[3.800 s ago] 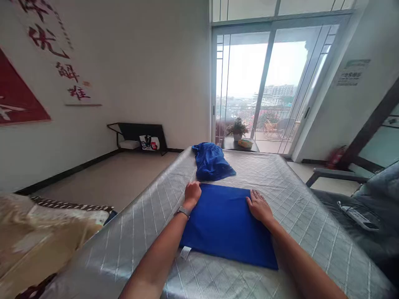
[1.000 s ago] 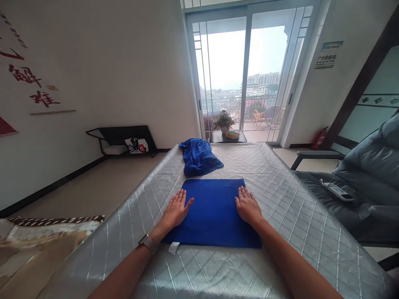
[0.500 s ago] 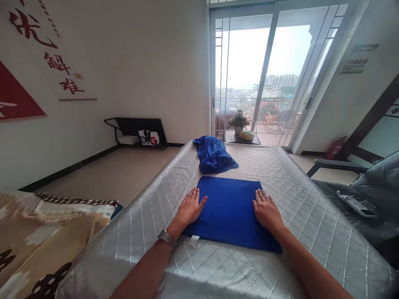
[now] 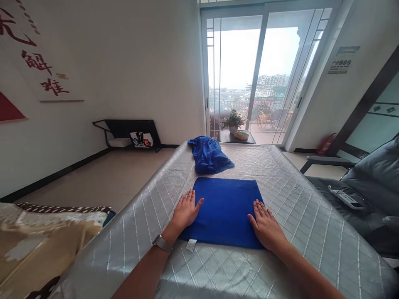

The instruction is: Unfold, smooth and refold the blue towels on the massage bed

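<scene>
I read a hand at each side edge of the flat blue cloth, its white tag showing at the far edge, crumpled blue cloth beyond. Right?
Not quite: the head view shows the white tag at the near edge of the flat blue cloth, not the far one. The rest holds: left hand and right hand at its side edges, crumpled blue cloth beyond.

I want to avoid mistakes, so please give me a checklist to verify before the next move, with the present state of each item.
1. Left hand open at the left edge of the flat blue cloth: ok.
2. Right hand open at its right edge: ok.
3. Top surface without large creases: ok.
4. White label out of sight: not ok, it sticks out at the near edge.
5. Crumpled blue cloth smoothed: not ok, it lies bunched beyond the flat one.
6. Underside smooth: cannot tell, hidden.
</scene>
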`<state>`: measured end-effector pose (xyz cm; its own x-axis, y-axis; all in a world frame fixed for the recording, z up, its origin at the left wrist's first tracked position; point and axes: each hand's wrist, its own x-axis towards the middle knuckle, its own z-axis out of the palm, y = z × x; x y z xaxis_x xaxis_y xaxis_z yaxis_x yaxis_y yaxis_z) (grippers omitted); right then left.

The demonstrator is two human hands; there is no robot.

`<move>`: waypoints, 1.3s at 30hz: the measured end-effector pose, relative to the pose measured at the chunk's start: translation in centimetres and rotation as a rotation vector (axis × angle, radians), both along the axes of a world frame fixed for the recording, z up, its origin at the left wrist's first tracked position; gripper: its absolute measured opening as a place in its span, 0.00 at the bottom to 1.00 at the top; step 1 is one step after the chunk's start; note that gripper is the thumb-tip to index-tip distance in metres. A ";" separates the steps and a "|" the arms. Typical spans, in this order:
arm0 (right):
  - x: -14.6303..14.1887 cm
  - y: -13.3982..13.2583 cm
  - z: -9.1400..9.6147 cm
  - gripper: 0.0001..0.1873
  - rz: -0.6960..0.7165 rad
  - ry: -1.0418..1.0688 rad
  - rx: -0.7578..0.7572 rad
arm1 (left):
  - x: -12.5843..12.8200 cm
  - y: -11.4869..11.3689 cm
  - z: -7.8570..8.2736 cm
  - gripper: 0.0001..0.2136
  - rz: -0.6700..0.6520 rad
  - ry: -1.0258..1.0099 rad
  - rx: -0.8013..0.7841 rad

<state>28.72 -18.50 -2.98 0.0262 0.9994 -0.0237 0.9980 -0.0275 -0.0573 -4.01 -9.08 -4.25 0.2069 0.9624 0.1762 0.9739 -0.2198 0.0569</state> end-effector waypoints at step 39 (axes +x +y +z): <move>-0.9 -0.4 1.7 0.34 0.024 -0.060 0.009 | -3.0 -7.1 -0.3 0.37 -0.139 -0.081 -0.055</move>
